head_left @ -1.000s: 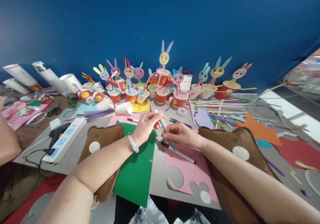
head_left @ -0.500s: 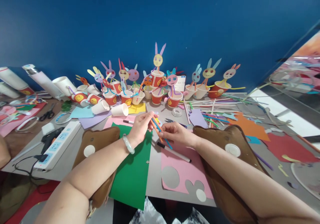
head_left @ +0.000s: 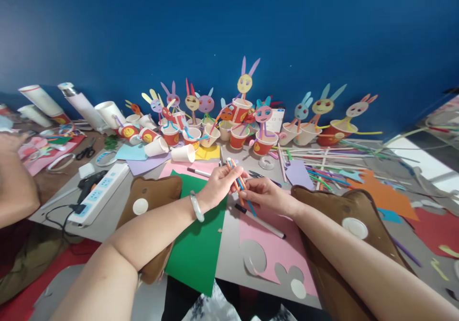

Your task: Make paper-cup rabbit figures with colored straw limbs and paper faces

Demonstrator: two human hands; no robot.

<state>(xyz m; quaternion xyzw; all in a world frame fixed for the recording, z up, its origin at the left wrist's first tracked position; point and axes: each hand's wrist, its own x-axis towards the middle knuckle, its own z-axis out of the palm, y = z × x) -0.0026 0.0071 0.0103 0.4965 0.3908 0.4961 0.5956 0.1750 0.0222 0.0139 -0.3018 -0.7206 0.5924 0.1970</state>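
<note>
The left hand [head_left: 224, 181] is nearly closed, thumb and fingertips pinched together around the upper part of a bundle of slender orange and blue sticks [head_left: 253, 209], while the right hand [head_left: 264, 195] has hold of the same bundle lower down, between thumb and forefinger, its other fingers loosely curled. The sticks sit between the two hands, slanting, raised above the worktop, with their lower ends poking out past the right fingertips. Handling them well probably calls for a light, even pinch from both sides: enough to stop the thin pieces rolling over one another, yet not so hard that they bend. It should help to let one hand anchor the bundle while the other makes small adjustments, and to have the tips level before gripping firmly. Just below the hands lies a white marker with a black cap [head_left: 265, 224], partly over a pink paper sheet with round cut-outs [head_left: 283, 244]; a plain green paper sheet [head_left: 201, 251] lies beside it, towards the left forearm. Brown cushion-like pads lie by both forearms, the left one [head_left: 158, 192] and the right one [head_left: 333, 206]. Beyond the hands are a clear roll of tape [head_left: 267, 163] and, farther off, a yellow paper rabbit face with lilac ears [head_left: 244, 83] above the red-and-white paper cups.
</note>
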